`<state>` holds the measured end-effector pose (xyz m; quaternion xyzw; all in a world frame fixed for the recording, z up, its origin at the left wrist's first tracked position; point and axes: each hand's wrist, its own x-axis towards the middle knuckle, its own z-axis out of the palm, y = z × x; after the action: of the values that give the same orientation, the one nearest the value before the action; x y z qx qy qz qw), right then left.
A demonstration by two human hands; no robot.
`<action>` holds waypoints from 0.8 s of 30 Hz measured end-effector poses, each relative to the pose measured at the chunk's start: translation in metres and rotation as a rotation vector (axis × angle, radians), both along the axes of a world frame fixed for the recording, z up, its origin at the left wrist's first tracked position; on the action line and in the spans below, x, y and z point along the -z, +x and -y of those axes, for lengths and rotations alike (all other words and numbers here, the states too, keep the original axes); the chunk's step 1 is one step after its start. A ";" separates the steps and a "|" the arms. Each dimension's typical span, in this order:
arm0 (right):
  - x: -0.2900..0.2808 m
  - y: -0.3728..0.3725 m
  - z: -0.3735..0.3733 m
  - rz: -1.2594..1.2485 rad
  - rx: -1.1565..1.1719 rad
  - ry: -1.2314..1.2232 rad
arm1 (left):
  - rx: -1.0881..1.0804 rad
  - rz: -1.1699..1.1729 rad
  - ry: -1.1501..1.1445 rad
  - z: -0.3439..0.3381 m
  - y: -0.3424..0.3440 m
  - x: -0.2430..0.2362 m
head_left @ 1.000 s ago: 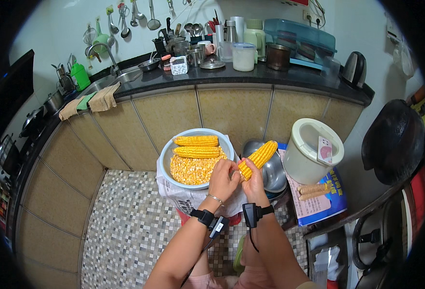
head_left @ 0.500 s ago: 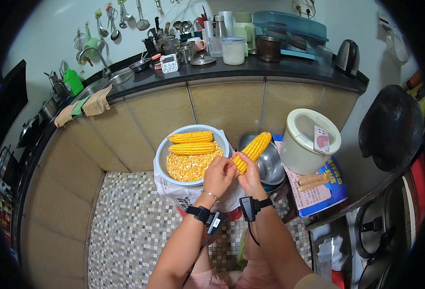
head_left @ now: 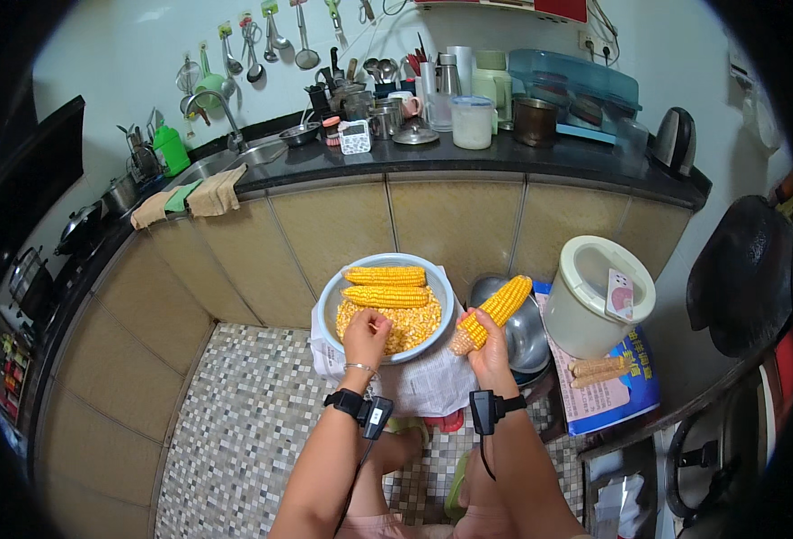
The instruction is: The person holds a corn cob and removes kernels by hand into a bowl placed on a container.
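Two hands: both low centre, over a lap-level setup on the mosaic floor point(head_left: 234, 422).
Left hand point(head_left: 367, 331): fingers curled shut, hovering at the near rim of the bowl, looks to pinch loose kernels; exact contents of the fist cannot be told.
Kernel bowl point(head_left: 331, 304): pale blue round bowl on white printed paper point(head_left: 432, 386); holds a heap of loose kernels point(head_left: 396, 325) plus two whole cobs point(head_left: 385, 286) lying side by side at the far edge.
Risk, bowl: it sits on paper over a raised support I cannot see; a push on the near rim could tip it and dump kernels on the floor.
Right hand point(head_left: 488, 346): closed around the lower end of a corn cob point(head_left: 493, 313), cob tilted up and to the right, lower part already stripped.
Risk, cob: the cob is beside the bowl, over the steel bowl point(head_left: 527, 337), not over the kernels; kernels freed here could scatter outside the blue bowl.
Risk, grip: held only at one end, so a wet cob could slip or snap.
Far right: white lidded bucket point(head_left: 597, 298) on a blue bag, bare cobs point(head_left: 598, 370) near it; close enough that an elbow swing could knock it.
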<state>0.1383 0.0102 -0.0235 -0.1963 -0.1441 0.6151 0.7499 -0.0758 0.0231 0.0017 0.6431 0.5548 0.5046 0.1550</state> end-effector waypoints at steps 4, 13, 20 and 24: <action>-0.012 -0.005 0.005 -0.012 0.010 -0.032 | -0.123 0.017 -0.067 -0.001 -0.032 0.002; 0.004 -0.003 -0.004 0.087 0.015 0.041 | -0.173 -0.076 0.040 -0.004 -0.025 0.004; -0.002 -0.016 -0.001 0.007 0.006 -0.006 | 0.318 0.256 -0.186 0.016 0.026 -0.003; -0.002 -0.013 -0.001 0.041 -0.026 0.023 | 0.518 0.119 -0.391 0.025 0.063 -0.002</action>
<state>0.1252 0.0107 -0.0218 -0.1981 -0.1691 0.6190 0.7409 -0.0126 -0.0020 0.0041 0.6901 0.4492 0.3690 0.4310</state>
